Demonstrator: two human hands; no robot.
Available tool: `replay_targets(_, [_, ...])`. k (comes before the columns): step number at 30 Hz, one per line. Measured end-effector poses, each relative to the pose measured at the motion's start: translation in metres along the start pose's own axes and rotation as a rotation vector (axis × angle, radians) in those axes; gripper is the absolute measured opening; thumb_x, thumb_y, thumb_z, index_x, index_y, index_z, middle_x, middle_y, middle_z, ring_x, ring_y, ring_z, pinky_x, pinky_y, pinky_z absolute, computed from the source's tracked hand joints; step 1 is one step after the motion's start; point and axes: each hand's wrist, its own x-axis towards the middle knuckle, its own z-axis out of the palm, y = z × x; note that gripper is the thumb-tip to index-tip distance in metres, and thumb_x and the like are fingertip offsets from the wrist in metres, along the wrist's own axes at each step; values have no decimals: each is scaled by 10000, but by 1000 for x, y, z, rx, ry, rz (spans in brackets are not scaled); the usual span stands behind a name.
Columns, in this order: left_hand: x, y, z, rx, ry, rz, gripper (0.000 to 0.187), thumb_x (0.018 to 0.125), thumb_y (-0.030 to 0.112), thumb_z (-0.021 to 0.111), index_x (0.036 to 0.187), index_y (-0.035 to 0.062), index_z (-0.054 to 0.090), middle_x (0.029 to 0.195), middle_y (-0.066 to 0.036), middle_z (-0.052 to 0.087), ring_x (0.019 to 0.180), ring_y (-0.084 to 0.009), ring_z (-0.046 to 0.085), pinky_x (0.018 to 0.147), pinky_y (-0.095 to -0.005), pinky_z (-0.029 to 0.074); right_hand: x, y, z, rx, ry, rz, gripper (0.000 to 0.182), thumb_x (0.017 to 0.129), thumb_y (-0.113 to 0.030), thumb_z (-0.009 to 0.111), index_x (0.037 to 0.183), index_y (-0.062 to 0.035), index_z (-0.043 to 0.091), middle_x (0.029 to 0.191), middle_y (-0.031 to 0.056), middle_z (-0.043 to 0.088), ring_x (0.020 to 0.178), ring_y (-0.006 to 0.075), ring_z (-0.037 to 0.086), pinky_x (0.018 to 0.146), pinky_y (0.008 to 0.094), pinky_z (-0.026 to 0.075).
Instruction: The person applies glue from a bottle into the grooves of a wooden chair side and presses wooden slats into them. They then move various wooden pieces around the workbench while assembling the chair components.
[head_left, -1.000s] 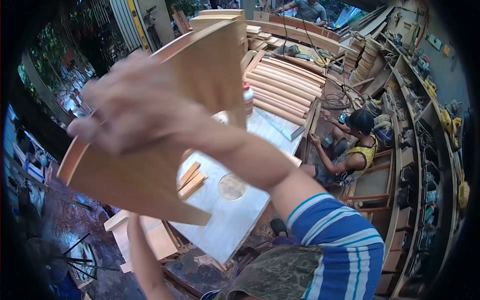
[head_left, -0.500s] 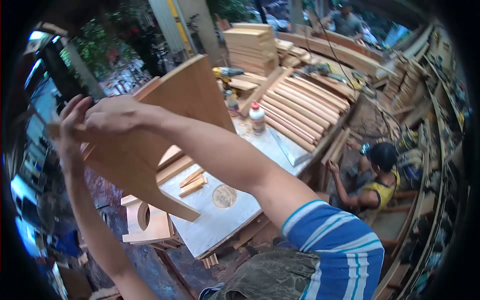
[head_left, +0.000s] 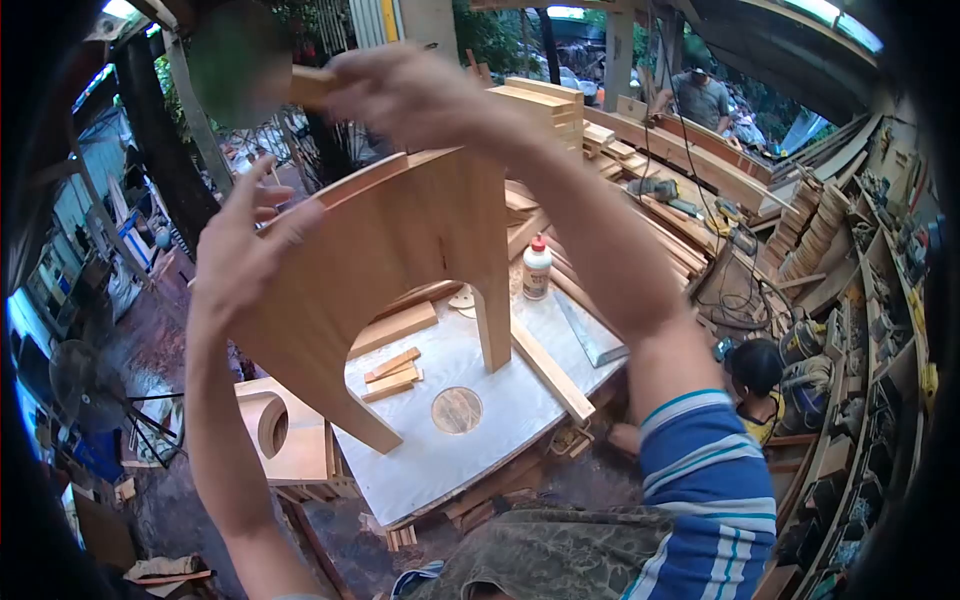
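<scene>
I saw the right hand (head_left: 405, 98) gripping a wooden-handled tool (head_left: 312, 88) (head blurred) above the arched wooden panel (head_left: 390, 255), upright on the worktop (head_left: 500, 445); the left hand (head_left: 240, 255), fingers spread, was nearer its top edge.

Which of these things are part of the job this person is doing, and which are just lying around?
Seemingly in use:
curved wooden panel, left hand by its top edge
wooden-handled tool, far end blurred, in the right hand
table beneath the panel

Probably just lying around:
white bottle
small wood pieces
fan
</scene>
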Motion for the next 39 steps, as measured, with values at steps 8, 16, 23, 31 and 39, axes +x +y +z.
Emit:
replay_targets(8, [5, 43, 21, 524, -170, 64, 939, 746, 491, 862, 1497, 83, 475, 1110, -221, 732, 1088, -386, 695, 930, -475, 529, -37, 95, -74, -455, -470, 21, 382, 1012, -237, 631, 1392, -216, 665, 1248, 162, 676, 1193, 340, 615, 1022, 429, 479])
replay_targets(16, [36, 82, 85, 517, -183, 84, 902, 716, 400, 892, 1477, 117, 498, 1098, -213, 728, 1068, -392, 693, 930, -455, 529, -22, 143, -60, -120, -511, -344, 386, 1022, -171, 610, 1406, -163, 653, 1043, 148, 632, 989, 321, 634, 888, 440, 489])
replay_targets(23, [39, 86, 93, 555, -167, 37, 882, 685, 361, 891, 1453, 123, 528, 1107, -181, 735, 1035, -383, 698, 905, -444, 535, -31, 129, -41, -112, -430, -357, 341, 1019, -180, 576, 1330, -100, 692, 955, 144, 593, 981, 330, 603, 875, 427, 483])
replay_targets(31, [31, 80, 96, 545, -91, 88, 903, 679, 359, 888, 1482, 169, 521, 1144, -163, 729, 1036, -375, 700, 900, -448, 536, 7, 148, -70, 274, -303, -266, 622, 1093, -547, 357, 1338, -56, 651, 1212, 118, 691, 1127, 257, 617, 1036, 412, 468])
replay_targets(39, [33, 78, 97, 631, -88, 240, 740, 770, 419, 833, 1436, 216, 582, 1012, -65, 676, 924, -290, 681, 791, -401, 537, 12, 186, -17, 696, -314, -4, 730, 1083, -631, 270, 1397, -84, 637, 1163, 107, 726, 1114, 228, 644, 1026, 403, 471])
